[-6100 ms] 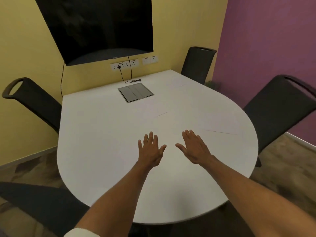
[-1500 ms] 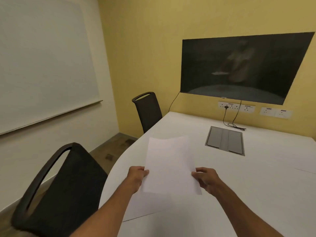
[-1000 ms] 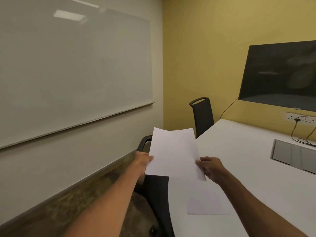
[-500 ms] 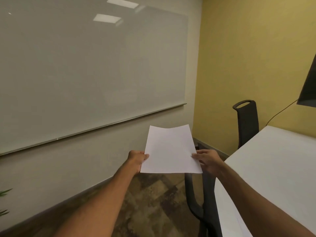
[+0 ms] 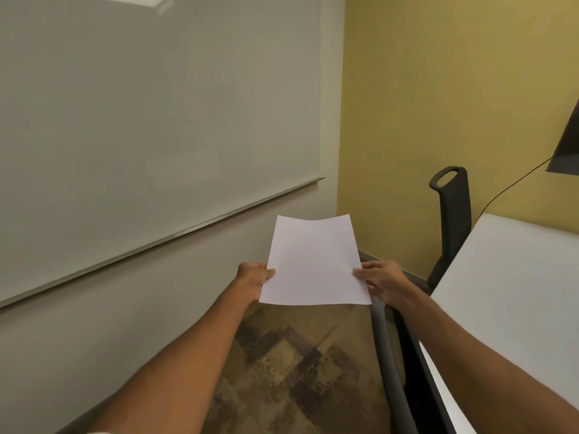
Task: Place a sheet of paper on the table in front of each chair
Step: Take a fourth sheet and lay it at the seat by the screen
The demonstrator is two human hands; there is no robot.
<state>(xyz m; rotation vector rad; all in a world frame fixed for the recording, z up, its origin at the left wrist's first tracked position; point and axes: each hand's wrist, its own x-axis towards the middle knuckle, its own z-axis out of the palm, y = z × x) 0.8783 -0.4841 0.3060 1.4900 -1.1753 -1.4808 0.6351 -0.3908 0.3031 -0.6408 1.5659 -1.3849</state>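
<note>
Paper: white sheet (image 5: 315,264), held over floor (image 5: 297,364)
Left hand (image 5: 253,277): gripping left edge
Right hand (image 5: 383,281): gripping right edge
Table (image 5: 513,296): right
Chair (image 5: 452,220): beside table

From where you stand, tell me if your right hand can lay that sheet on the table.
Probably yes: the right hand holds the sheet beside the table, with nothing in between.

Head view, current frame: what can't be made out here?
- Table: cut off by the right edge, so any sheets already laid are out of view.
- Near chair: only a thin strip shows beside the right forearm.
- Sheet of paper, pinched by left hand and right hand: underside hidden.
- Dark screen: only a corner shows.
</note>
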